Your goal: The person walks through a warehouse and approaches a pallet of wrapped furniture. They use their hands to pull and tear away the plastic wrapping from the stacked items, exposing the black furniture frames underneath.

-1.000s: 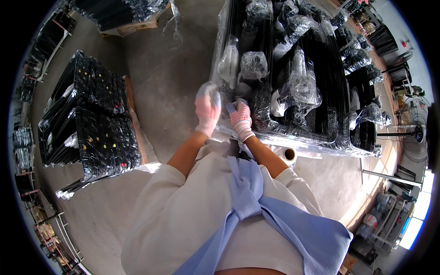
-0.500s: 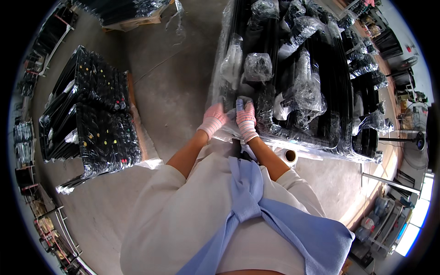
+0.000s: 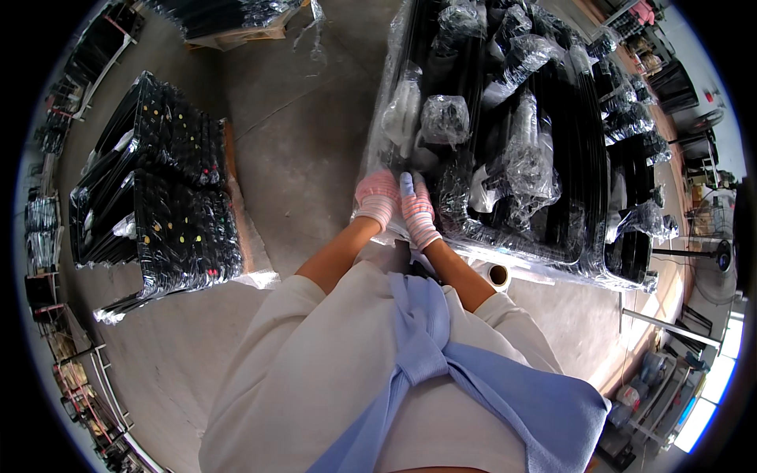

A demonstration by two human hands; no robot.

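stack (image 3: 185, 211) left of load (image 3: 524, 162), roll (image 3: 499, 275) by load's near edge

Grey floor (image 3: 284, 158), pale wall (image 3: 727, 130); bright windows (image 3: 700, 426)

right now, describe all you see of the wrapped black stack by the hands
Ahead-right, the wrapped black stack holds long pieces with rounded near corners under shiny clear film, plastic-wrapped bundles among them. Its far end leaves view. The left hand and right hand seem to touch its near left corner.

The person wears white shirt (image 3: 292, 378), knotted blue sash (image 3: 422, 366), pink-striped gloves (image 3: 377, 195).
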